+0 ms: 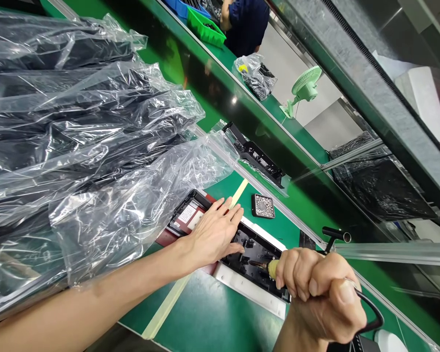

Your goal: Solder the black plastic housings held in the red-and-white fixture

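On the green bench lies a long black plastic housing (254, 252) with small posts and ribs inside. My left hand (216, 227) rests flat on it, fingers stretched out, near its end with a white label (187, 213). My right hand (319, 288) is closed around a soldering iron (272, 269) with a yellow sleeve and a black cable at its back. Its metal tip points into the housing, close to my left thumb; whether it touches cannot be told. White strips (249, 289) run along the housing's sides. A small square tray (263, 206) of tiny metal parts is beyond it.
Plastic-bagged dark parts (95, 127) are piled at left. A black part on clear film (256, 154) lies beyond the metal rail. A T-shaped black tube fitting (335, 235) stands near my right hand. Farther off are a green fan (306, 88), a green bin (205, 28) and a person (247, 24).
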{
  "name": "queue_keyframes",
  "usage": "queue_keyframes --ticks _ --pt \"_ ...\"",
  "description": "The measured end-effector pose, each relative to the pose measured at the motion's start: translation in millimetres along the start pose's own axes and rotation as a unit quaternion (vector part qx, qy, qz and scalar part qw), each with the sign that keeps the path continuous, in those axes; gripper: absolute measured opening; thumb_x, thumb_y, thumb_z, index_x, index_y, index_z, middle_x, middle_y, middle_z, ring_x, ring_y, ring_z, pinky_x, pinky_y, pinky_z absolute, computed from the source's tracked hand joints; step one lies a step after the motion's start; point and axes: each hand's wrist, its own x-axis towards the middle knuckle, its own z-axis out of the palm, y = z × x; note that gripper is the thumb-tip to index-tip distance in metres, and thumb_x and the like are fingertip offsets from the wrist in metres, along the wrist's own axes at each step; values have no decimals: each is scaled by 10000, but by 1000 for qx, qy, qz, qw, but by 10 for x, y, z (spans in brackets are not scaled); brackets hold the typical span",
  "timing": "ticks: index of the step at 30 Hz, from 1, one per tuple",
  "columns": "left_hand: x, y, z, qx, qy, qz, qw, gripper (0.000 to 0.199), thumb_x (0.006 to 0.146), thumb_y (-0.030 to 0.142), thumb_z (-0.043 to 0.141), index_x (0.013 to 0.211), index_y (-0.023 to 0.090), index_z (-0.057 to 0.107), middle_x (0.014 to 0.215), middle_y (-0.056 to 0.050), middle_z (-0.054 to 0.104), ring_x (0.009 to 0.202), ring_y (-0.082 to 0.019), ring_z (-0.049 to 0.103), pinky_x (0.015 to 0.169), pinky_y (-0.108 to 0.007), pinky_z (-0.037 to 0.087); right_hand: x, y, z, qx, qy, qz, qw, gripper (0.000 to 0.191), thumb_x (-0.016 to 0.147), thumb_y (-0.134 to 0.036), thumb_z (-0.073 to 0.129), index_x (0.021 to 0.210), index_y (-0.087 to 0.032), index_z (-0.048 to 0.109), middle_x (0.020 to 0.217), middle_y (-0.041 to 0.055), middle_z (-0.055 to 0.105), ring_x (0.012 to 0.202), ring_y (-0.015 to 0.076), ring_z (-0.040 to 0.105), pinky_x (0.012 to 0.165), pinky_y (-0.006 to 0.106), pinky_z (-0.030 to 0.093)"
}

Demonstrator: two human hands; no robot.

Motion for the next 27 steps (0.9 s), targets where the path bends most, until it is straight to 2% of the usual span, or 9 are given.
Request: queue_keyframes --ticks 6,10,14,18,23,27 --pt "-1 11 -29 7 -11 -2 1000 978 740 617 808 1441 17 481 1489 -232 555 1479 -449 379 1229 -547 296 12 -23 -16 -9 35 40 999 329 980 -333 401 725 -204 565 488 -66 404 396 96 385 393 245 431" --pt "0 18 -54 9 -23 -5 1000 973 749 614 801 1441 11 479 1490 -234 553 1479 -456 375 1228 -550 295 26 -27 14 -31 89 61 994 332 983 -350 501 684 -206 518 497 -72 422 390 95 416 373 252 440" --pt "2 16 -58 4 -20 -5 1000 942 748 592 813 1419 11 496 1477 -238 564 1476 -458 378 1230 -551 295 -2 -1 36 -51 122 50 990 304 955 -331 618 709 -205 493 531 -76 455 403 99 436 369 272 451" --pt "3 16 -53 2 -16 -7 1000 926 741 585 822 1407 23 506 1466 -233 577 1474 -454 385 1224 -550 308 -34 10 26 -73 105 37 991 279 927 -348 684 764 -201 513 564 -71 490 444 107 468 403 295 483" --pt "7 25 -71 8 -26 -7 1000 932 755 597 805 1420 23 493 1474 -229 571 1480 -450 377 1228 -545 300 -15 -17 20 -61 92 48 993 281 999 -296 531 737 -207 485 555 -67 471 442 104 457 413 285 481" --pt "8 24 -76 12 -32 -8 999 937 761 609 793 1426 24 489 1479 -229 565 1483 -446 374 1230 -541 295 -6 -50 15 -38 69 31 996 245 964 -243 469 722 -209 462 530 -69 430 433 92 423 417 244 442"
